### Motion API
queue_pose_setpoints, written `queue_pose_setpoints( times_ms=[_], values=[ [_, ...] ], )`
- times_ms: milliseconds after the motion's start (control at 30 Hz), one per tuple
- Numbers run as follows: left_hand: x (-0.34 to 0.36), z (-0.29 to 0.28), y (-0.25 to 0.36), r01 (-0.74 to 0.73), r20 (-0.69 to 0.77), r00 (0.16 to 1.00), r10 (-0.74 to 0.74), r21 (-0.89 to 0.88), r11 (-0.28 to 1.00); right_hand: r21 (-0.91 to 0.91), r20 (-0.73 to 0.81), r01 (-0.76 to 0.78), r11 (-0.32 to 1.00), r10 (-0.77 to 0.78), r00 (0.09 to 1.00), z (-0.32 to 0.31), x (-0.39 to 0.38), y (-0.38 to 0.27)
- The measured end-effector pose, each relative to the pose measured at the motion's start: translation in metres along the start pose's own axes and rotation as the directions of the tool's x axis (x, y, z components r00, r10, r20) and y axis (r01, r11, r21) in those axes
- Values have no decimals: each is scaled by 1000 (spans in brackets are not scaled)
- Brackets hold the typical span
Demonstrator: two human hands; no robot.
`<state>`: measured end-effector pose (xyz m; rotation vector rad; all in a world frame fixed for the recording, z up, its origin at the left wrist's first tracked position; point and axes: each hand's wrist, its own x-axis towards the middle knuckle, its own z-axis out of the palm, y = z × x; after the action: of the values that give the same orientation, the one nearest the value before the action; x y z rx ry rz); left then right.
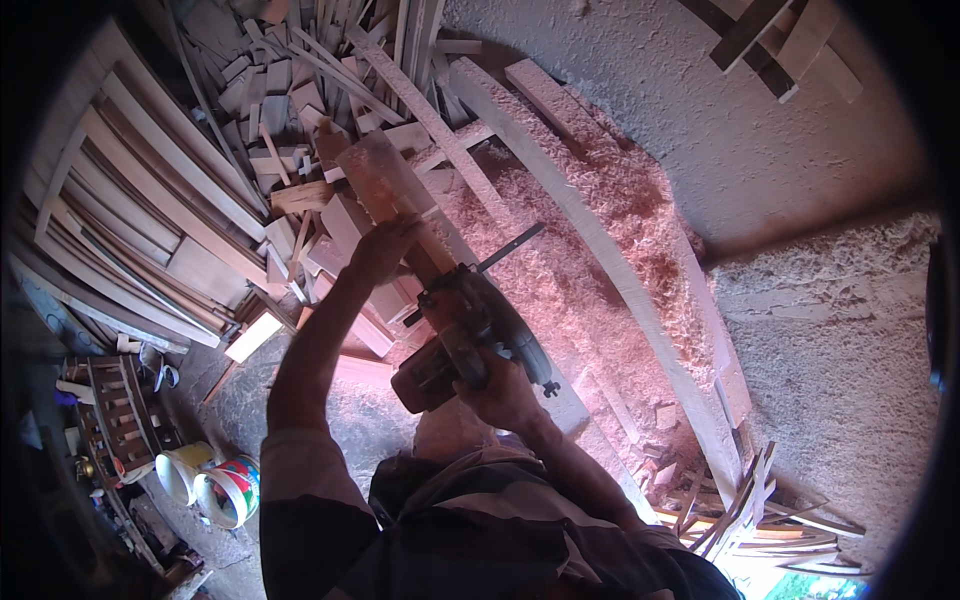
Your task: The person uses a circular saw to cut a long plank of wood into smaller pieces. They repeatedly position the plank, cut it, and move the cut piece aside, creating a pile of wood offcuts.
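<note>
My right hand [500, 390] is wrapped round the rear handle of a hand-held circular saw [470, 335]. The saw rests on a long wooden board [385, 180] that slants from the upper left toward my body. From the saw's front, a thin metal bar [512, 247] juts out to the right. Ahead of the saw, my left hand [385, 250] grips the board by its left side, its fingers lying over the top near a small pale strip [428, 213]. The blade and its contact with the wood are hidden beneath the saw body.
Pink shavings [560, 270] lie heaped to the right, crossed by a long curved plank [600, 240]. Offcuts [275, 100] are piled at the far left beside stacked planks [150, 200]. Buckets [228, 493] and a wooden rack [118, 410] stand at the lower left.
</note>
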<state>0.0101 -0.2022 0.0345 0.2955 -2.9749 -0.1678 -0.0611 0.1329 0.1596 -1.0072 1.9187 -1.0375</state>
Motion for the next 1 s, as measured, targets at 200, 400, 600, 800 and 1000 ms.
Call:
queue_pose_setpoints(
  times_ms=[200,400,600,800,1000],
  values=[
    [-133,2,98,548,-61,593,-803,-699,458,20,9,5,1000,-5,1000,4,20,-7],
    [-165,-19,216,205,495,504,-708,-865,-459,-7,21,-22,1000,22,1000,9,41,-16],
    [-131,-21,192,-59,465,480,-744,-829,-556,34,43,3,999,-5,999,15,62,-24],
    [-118,-26,171,-135,381,529,-758,-844,-519,20,56,-5,1000,4,998,24,89,-28],
    [-98,-41,151,-193,307,562,-768,-854,-482,46,-1,57,997,-57,998,36,114,-35]
  ],
)
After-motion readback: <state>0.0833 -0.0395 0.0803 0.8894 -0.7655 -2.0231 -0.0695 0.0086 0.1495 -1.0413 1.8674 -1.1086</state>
